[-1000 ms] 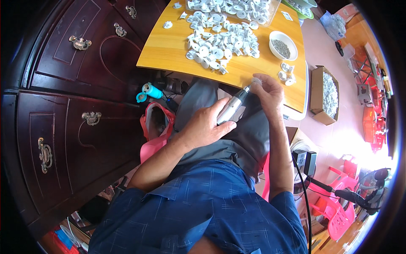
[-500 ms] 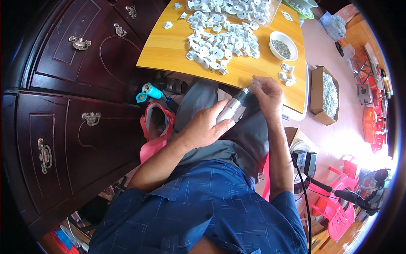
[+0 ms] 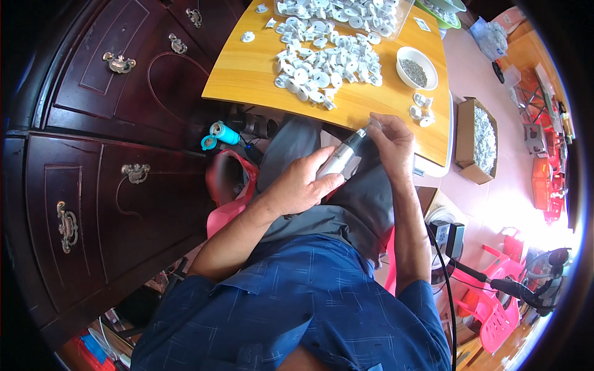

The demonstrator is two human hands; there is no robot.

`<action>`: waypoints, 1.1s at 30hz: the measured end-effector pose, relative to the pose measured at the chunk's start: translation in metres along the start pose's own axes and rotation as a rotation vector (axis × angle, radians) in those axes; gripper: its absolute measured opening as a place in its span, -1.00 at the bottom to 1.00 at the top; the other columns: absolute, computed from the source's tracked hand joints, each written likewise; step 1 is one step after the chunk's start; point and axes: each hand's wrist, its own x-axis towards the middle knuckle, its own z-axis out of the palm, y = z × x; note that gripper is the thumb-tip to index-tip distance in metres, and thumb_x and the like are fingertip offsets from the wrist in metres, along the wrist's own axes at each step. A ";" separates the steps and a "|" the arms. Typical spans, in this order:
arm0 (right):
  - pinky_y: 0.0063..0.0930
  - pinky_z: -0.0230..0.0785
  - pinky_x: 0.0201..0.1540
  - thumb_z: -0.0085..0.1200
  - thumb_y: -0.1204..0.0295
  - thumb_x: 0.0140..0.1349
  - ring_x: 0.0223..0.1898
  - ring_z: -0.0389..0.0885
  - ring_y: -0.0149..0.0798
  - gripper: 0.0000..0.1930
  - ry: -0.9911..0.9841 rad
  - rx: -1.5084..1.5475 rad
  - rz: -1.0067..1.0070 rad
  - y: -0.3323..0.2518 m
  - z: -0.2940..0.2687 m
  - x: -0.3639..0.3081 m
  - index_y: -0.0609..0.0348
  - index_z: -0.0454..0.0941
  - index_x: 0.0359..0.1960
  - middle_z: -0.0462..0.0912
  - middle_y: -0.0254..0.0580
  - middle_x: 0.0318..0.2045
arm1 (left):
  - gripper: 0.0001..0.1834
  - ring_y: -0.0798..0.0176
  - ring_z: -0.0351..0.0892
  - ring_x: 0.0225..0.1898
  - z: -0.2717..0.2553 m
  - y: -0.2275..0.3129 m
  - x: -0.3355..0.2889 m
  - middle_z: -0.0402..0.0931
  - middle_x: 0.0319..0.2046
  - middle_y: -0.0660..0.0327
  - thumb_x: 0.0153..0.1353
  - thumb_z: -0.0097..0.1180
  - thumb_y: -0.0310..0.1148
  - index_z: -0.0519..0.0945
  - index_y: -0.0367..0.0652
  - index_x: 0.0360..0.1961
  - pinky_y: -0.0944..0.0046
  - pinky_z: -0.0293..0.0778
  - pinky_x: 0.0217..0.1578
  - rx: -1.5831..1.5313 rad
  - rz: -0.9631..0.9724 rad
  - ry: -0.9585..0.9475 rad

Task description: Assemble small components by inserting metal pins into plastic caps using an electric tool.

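In my left hand (image 3: 301, 187) is a silver and black electric screwdriver (image 3: 340, 160), with the fingers wrapped round its body and its nose slanting up to the right. My right hand (image 3: 395, 142) pinches a small white plastic part (image 3: 374, 123) right at the screwdriver's tip. Fingers cover most of that part. Both hands are over my lap, just at the near edge of the wooden table (image 3: 241, 77). On the tabletop lies a heap of similar white plastic parts (image 3: 322, 79). A white bowl (image 3: 432, 62) of small grey metal pieces, seemingly screws, stands right of the heap.
A few white parts (image 3: 421, 110) sit apart near the table's right edge. Behind the heap is a clear tray (image 3: 402, 21) full of them. A cardboard box (image 3: 465, 139) of white pieces is on the floor at right. Dark drawers (image 3: 93, 80) line the left.
The whole view has shifted very slightly. Both hands keep their grip and place, with the screwdriver tip still against the white part.
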 end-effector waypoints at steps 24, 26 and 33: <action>-0.10 0.51 -0.17 0.11 0.38 0.22 -0.21 0.69 0.04 -0.86 0.203 -1.106 -0.232 -0.056 -0.056 0.125 -0.01 0.72 -0.29 0.73 -0.08 -0.28 | -0.36 0.55 0.40 -0.58 -0.003 -0.003 0.001 0.51 -0.34 0.30 0.30 0.23 -0.30 0.33 -0.23 0.36 0.45 0.39 -0.57 0.022 0.059 0.037; -0.11 0.54 -0.17 0.13 0.29 0.18 -0.19 0.72 0.00 -0.84 0.117 -1.214 -0.134 -0.047 -0.067 0.153 -0.07 0.75 -0.32 0.75 -0.10 -0.28 | -0.37 0.49 0.44 -0.51 -0.001 0.001 0.004 0.53 -0.30 0.25 0.28 0.24 -0.31 0.35 -0.23 0.34 0.41 0.41 -0.50 0.022 0.039 0.021; -0.15 0.54 -0.08 0.20 0.30 0.01 -0.19 0.72 -0.01 -0.81 -0.098 -1.381 0.058 -0.028 -0.064 0.195 -0.03 0.74 -0.34 0.75 -0.09 -0.28 | -0.44 0.29 0.59 -0.35 -0.003 0.000 0.002 0.59 -0.35 0.13 0.23 0.30 -0.28 0.45 -0.21 0.22 0.23 0.52 -0.26 0.036 0.025 0.065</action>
